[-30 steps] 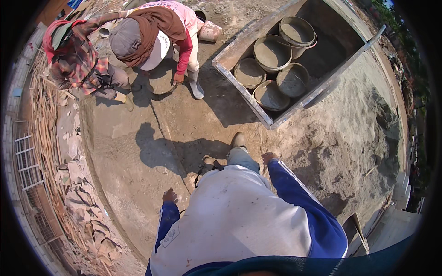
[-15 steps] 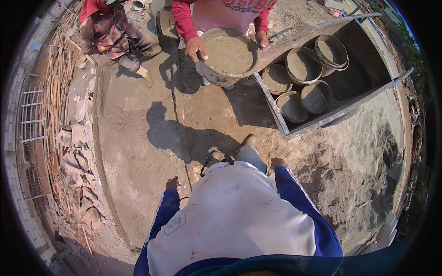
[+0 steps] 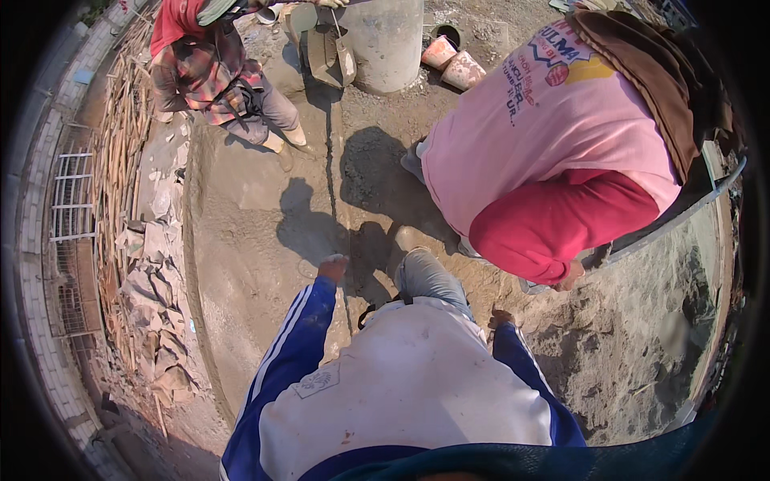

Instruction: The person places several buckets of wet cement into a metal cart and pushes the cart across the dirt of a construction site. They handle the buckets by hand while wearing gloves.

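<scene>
At two o'clock a bent co-worker in pink (image 3: pixel 553 128) covers most of the metal trough (image 3: pixel 654 237), hiding its inside from me. The concrete column (image 3: pixel 388 44) at twelve and the plaid-shirted person (image 3: pixel 210 72) near eleven run off the top edge. My left hand (image 3: pixel 333 268) and right hand (image 3: pixel 500 318) show too small to read each finger.

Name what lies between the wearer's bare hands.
Head view: between left hand and right hand, the wearer's leg in blue trousers, with brown ground beside it.
</scene>
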Demonstrator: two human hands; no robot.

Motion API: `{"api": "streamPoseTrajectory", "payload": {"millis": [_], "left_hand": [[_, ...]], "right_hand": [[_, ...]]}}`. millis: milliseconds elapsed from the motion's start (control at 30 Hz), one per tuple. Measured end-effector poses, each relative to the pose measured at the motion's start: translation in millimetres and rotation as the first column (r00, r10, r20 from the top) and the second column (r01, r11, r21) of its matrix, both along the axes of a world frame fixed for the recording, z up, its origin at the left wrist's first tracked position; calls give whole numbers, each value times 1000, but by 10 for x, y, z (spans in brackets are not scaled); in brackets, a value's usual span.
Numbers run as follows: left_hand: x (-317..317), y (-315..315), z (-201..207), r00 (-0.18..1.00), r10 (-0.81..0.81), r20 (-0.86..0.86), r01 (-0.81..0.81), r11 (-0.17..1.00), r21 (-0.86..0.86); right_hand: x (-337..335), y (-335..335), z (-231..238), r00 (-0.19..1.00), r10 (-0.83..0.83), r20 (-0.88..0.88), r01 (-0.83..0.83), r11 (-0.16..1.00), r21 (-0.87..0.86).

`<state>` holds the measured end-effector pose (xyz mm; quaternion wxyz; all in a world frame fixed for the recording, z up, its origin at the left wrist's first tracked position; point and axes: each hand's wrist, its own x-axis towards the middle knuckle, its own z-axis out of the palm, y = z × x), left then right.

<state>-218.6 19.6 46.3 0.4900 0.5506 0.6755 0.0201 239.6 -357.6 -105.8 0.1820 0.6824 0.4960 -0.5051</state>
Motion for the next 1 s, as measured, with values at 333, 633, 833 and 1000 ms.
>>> {"api": "streamPoseTrajectory", "payload": {"millis": [333, 633, 833, 1000], "left_hand": [[73, 1660, 174, 984, -95, -151, 96, 995, 2], [-249, 3591, -178, 978, 8, -208, 18, 992, 122], [1653, 5639, -52, 911, -372, -176, 402, 898, 181], [3328, 6810, 1062, 870, -397, 291, 271, 879, 392]], "right_hand": [[-371, 2325, 242, 609, -791, -51, 792, 611, -17], [-316, 4122, 528, 349, -927, -141, 937, 342, 67], [-911, 4428, 344, 385, -914, 127, 904, 401, 145], [-226, 5841, 1205, 98, -993, -62, 874, 56, 483]]}}
